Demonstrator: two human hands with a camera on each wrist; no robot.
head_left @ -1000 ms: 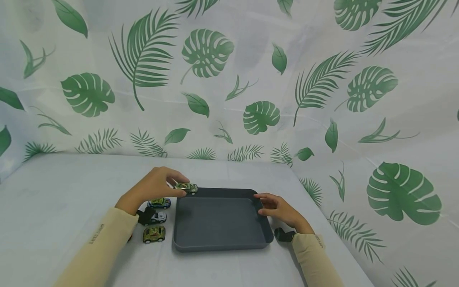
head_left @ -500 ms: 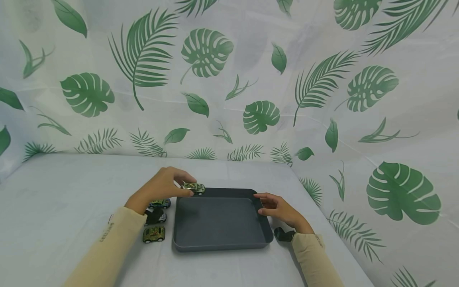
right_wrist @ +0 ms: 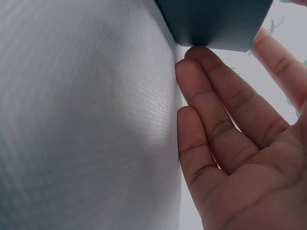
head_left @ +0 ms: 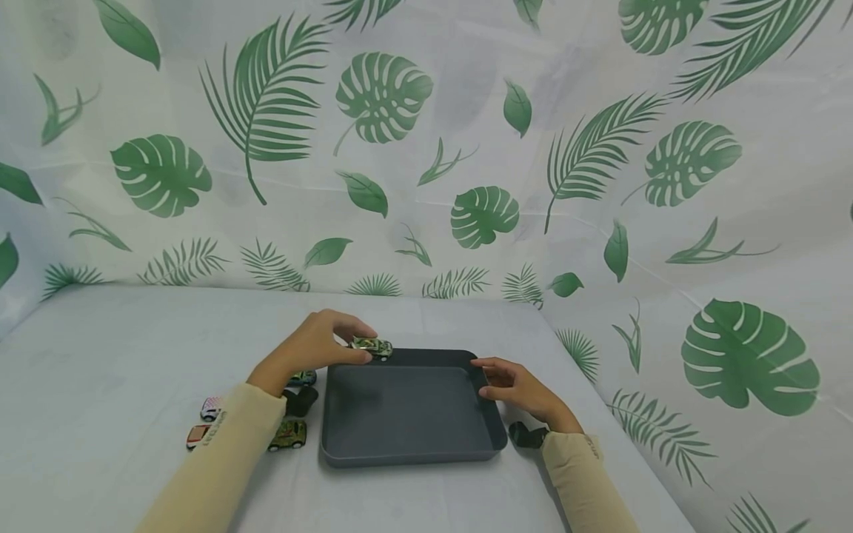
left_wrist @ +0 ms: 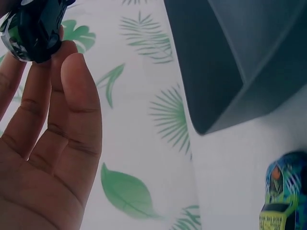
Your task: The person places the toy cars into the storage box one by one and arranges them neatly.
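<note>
My left hand [head_left: 309,346] pinches a green camouflage toy car [head_left: 373,347] between thumb and fingers, above the far left part of the rectangular dark grey tray [head_left: 413,414]. From the left wrist view, this car looks dark at the fingertips and is partly cut off. At the tray's right side, my right hand [head_left: 523,389] grips the wall, thumb over the rim. The right wrist view has several fingers [right_wrist: 196,79] against the tray's outer side [right_wrist: 216,24]. Left of the tray sit an olive camouflage car [head_left: 289,435] and a blue-green car [head_left: 304,378], both partly hidden by my arm.
Further left, a pink-and-white toy car [head_left: 211,408] and a red one [head_left: 198,436] show beside my left sleeve. White cloth [head_left: 133,355] covers the table. A leaf-printed white curtain [head_left: 413,170] rises behind it and on the right.
My left hand has moved right with the camouflage car, further over the tray's far edge. The pink-and-white and red cars have come into view behind the sleeve. My right hand stays put.
</note>
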